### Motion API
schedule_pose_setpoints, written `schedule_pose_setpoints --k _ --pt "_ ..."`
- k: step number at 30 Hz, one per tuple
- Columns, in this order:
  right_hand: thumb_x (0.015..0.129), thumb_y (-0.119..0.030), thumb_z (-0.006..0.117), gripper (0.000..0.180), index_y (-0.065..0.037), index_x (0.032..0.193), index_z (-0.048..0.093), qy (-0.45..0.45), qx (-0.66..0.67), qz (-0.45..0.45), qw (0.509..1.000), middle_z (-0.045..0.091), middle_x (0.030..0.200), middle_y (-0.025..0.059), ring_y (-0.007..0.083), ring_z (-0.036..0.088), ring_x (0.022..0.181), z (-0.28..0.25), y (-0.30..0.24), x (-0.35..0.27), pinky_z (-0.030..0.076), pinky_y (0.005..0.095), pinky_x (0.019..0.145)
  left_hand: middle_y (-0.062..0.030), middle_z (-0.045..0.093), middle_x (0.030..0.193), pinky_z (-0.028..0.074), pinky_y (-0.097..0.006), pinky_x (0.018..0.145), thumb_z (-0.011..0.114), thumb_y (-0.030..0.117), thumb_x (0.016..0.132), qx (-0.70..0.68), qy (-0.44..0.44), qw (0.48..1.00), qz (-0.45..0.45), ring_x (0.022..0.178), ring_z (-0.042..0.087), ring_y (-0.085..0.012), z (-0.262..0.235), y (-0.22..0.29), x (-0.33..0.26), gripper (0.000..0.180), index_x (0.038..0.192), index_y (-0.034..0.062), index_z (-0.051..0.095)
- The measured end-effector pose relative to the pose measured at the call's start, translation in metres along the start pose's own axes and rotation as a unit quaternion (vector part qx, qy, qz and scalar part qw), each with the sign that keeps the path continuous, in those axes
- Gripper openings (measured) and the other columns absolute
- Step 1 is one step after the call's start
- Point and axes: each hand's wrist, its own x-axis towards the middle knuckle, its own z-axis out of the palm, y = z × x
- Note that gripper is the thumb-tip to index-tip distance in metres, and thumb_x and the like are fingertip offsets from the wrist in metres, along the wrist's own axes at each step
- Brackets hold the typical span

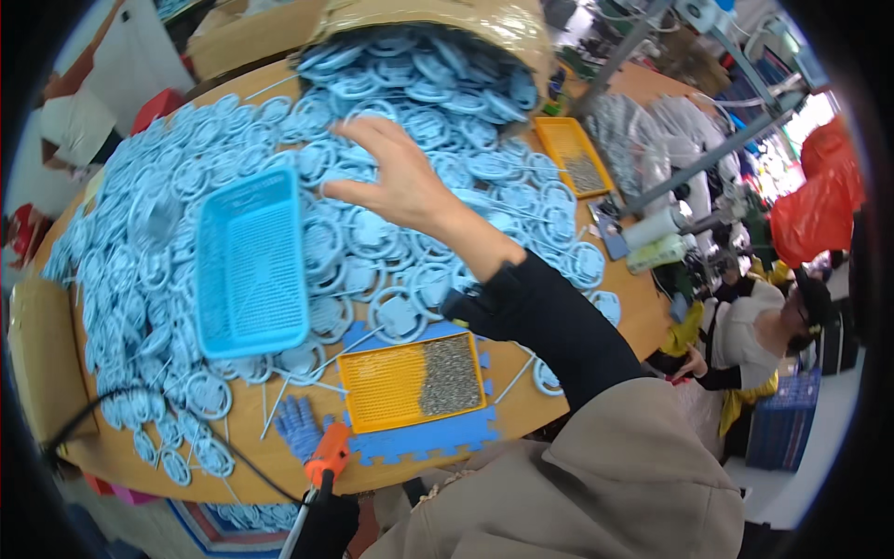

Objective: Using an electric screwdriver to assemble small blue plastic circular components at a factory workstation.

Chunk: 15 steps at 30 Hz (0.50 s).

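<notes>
My right hand (396, 182), bare, with a black band on the wrist, reaches over a heap of light blue plastic ring-shaped parts (400, 317). Its thumb and fingers are spread with nothing between them; the fingertips are slightly blurred. In a blue-grey knitted glove, my left hand (298, 429) is low at the table's near edge, fingers stretched out and holding nothing visible. An orange-bodied tool (328, 454) partly covers that hand and wrist. Right of the glove, a yellow tray (382, 387) with small metal screws (449, 374) at its right end rests on a blue foam mat (424, 444).
A blue basket (298, 270) stands among the parts, left of my right hand. A cardboard box (503, 33) spills more parts at the back. Another yellow tray (603, 168) sits back right, near a metal frame (708, 154). A black cable (237, 452) arcs across the left. A co-worker (750, 326) is at right.
</notes>
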Motion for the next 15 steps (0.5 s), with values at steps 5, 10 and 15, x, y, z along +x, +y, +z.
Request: schedule_pose_setpoints --k 5,10,15 --pt "0.071 -0.027 0.077 0.059 -0.007 0.124 0.058 -0.066 -0.31 0.254 0.914 0.054 0.126 0.0183 0.0374 0.048 0.118 -0.155 0.178 -0.175 0.041 0.0441 0.1 -0.0161 0.034 0.15 0.014 -0.052 0.116 0.061 0.033 0.083 0.012 0.012 1.0 0.022 0.14 0.028 -0.0352 0.007 0.009 0.017 0.065 0.14 0.007 0.043" --pt "0.065 -0.035 0.078 0.069 -0.013 0.127 0.057 -0.129 -0.422 0.281 0.852 0.054 0.124 0.019 0.04 0.047 0.118 -0.199 0.229 -0.254 0.042 0.0467 0.099 -0.0161 0.032 0.151 0.013 -0.051 0.117 0.06 0.031 0.084 0.044 0.028 0.999 -0.002 0.141 0.026 -0.0352 0.019 -0.074 -0.028 0.065 0.141 0.0066 0.041" --pt "0.066 -0.035 0.074 0.07 -0.014 0.13 0.056 -0.089 -0.267 0.305 0.91 0.053 0.127 0.0198 0.0369 0.051 0.117 -0.23 0.235 -0.266 0.042 0.0434 0.099 -0.0161 0.031 0.152 0.012 -0.051 0.117 0.059 0.028 0.085 0.081 0.054 0.994 -0.041 0.141 0.025 -0.0351 0.022 -0.074 -0.046 0.065 0.142 0.0062 0.039"
